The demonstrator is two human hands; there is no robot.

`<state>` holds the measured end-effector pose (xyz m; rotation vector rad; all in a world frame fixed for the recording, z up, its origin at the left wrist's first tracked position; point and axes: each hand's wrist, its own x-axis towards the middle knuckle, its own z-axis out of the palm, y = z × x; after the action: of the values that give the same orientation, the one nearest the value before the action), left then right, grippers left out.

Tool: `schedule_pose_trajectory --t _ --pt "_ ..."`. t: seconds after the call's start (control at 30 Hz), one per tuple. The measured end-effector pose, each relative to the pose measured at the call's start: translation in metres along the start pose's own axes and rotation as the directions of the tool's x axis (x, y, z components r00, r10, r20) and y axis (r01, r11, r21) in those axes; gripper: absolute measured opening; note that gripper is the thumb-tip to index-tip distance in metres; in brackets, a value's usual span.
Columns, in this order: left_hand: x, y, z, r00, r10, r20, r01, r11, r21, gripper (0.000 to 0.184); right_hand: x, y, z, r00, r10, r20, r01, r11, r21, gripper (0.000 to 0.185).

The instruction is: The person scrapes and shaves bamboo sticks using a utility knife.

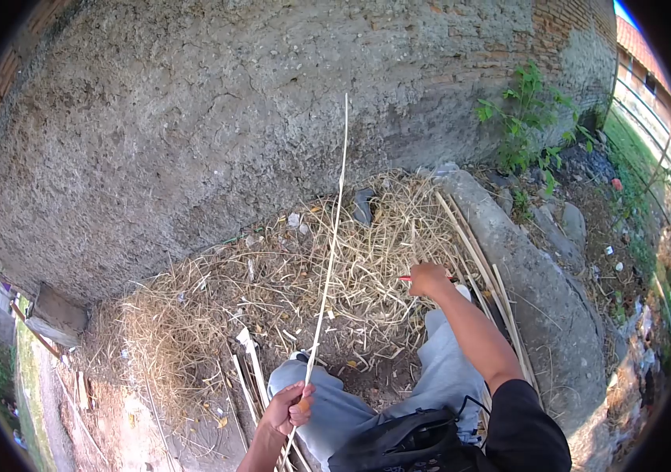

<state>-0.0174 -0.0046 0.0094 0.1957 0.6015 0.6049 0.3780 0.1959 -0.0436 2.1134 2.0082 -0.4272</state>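
Observation:
My left hand is closed around the lower part of a long, thin bamboo strip. The strip rises nearly upright, and its tip stands out against the wall. My right hand is out over my knee, fingers wrapped round a slim red object. Red shows on both sides of the fist, but the grip hides what kind of thing it is. Between and beyond my knees lies a heap of pale shavings.
A rough plastered wall runs across the front. A large stone slab lies on the right, with several long bamboo pieces along its near side. More strips lie by my left leg. A green plant grows against the wall.

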Motion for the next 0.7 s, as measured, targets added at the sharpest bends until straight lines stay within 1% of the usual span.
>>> schedule_pose_trajectory --t 0.03,0.07,0.1,0.13,0.17,0.2,0.23,0.27,0.3,0.33,0.37,0.4,0.43,0.47,0.5,0.53,0.6,0.63,0.7 --pt "0.0 0.0 -0.005 1.0 0.002 0.0 -0.002 1.0 -0.002 0.026 -0.006 -0.005 -0.006 0.999 -0.044 -0.002 0.044 0.998 0.053 0.049" --pt "0.001 0.0 -0.01 0.999 -0.012 0.048 0.014 0.999 -0.03 0.026 -0.011 -0.01 -0.014 0.999 -0.045 -0.003 0.045 0.998 0.052 0.049" --pt "0.002 0.001 -0.013 0.995 -0.026 0.095 0.032 0.998 -0.057 0.026 -0.016 -0.016 -0.024 0.994 -0.11 0.011 0.101 0.946 0.309 0.048" --pt "0.003 0.001 -0.013 0.995 -0.026 0.094 0.031 0.998 -0.058 0.026 -0.019 -0.022 -0.03 0.984 -0.176 0.01 0.142 0.826 0.546 0.047" --pt "0.004 0.0 -0.014 0.991 -0.044 0.129 0.058 0.993 -0.105 0.026 -0.019 -0.028 -0.029 0.984 -0.177 0.012 0.142 0.826 0.546 0.047" --pt "0.005 -0.001 -0.014 0.985 -0.061 0.164 0.086 0.985 -0.151 0.026 -0.021 -0.035 -0.027 0.981 -0.188 -0.041 0.143 0.572 0.808 0.043" --pt "0.005 -0.001 -0.013 0.985 -0.06 0.162 0.085 0.985 -0.152 0.026 -0.021 -0.04 -0.026 0.98 -0.178 -0.094 0.136 0.239 0.961 0.039" --pt "0.006 -0.002 -0.012 0.986 -0.076 0.15 0.095 0.987 -0.126 0.026 -0.021 -0.042 -0.026 0.979 -0.18 -0.093 0.135 0.238 0.962 0.039" --pt "0.008 -0.002 -0.01 0.986 -0.091 0.138 0.105 0.989 -0.1 0.026 -0.025 -0.045 -0.031 0.97 -0.23 -0.083 0.096 0.044 0.994 0.037" --pt "0.009 -0.002 -0.008 0.987 -0.093 0.135 0.107 0.989 -0.1 0.026 -0.029 -0.047 -0.035 0.956 -0.28 -0.083 0.042 -0.15 0.988 0.036" --pt "0.01 -0.002 -0.005 0.988 -0.109 0.106 0.117 0.991 -0.068 0.026 -0.035 -0.051 -0.038 0.964 -0.25 -0.092 0.042 -0.197 0.979 0.039" --pt "0.011 -0.003 -0.002 0.989 -0.125 0.079 0.128 0.991 -0.036 0.026 -0.035 -0.056 -0.037 0.964 -0.25 -0.091 0.041 -0.198 0.979 0.039" --pt "0.012 -0.004 0.001 0.989 -0.126 0.079 0.129 0.991 -0.036 0.026 -0.035 -0.059 -0.036 0.974 -0.195 -0.116 0.069 -0.234 0.97 0.041" --pt "0.013 -0.004 0.006 0.991 -0.13 0.023 0.13 0.991 0.021 0.026 -0.036 -0.059 -0.035 0.98 -0.138 -0.141 0.1 -0.268 0.958 0.043" --pt "0.014 -0.005 0.01 0.991 -0.132 -0.033 0.134 0.988 0.079 0.027 -0.032 -0.058 -0.031 0.981 -0.135 -0.138 0.083 -0.355 0.931 0.04" --pt "0.016 -0.005 0.012 0.991 -0.133 -0.03 0.135 0.987 0.083 0.027 -0.028 -0.056 -0.028 0.981 -0.13 -0.142 0.088 -0.355 0.931 0.04" --pt "0.017 -0.007 0.016 0.984 -0.163 -0.075 0.174 0.97 0.169 0.027 -0.026 -0.051 -0.026 0.972 -0.113 -0.204 0.139 -0.42 0.897 0.035" --pt "0.018 -0.01 0.018 0.983 -0.153 -0.1 0.171 0.964 0.205 0.028 -0.026 -0.049 -0.026 0.974 -0.085 -0.211 0.158 -0.414 0.896 0.028" --pt "0.019 -0.011 0.012 0.978 -0.186 -0.099 0.201 0.962 0.185 0.028 -0.027 -0.045 -0.026 0.975 -0.095 -0.202 0.143 -0.426 0.893 0.025"
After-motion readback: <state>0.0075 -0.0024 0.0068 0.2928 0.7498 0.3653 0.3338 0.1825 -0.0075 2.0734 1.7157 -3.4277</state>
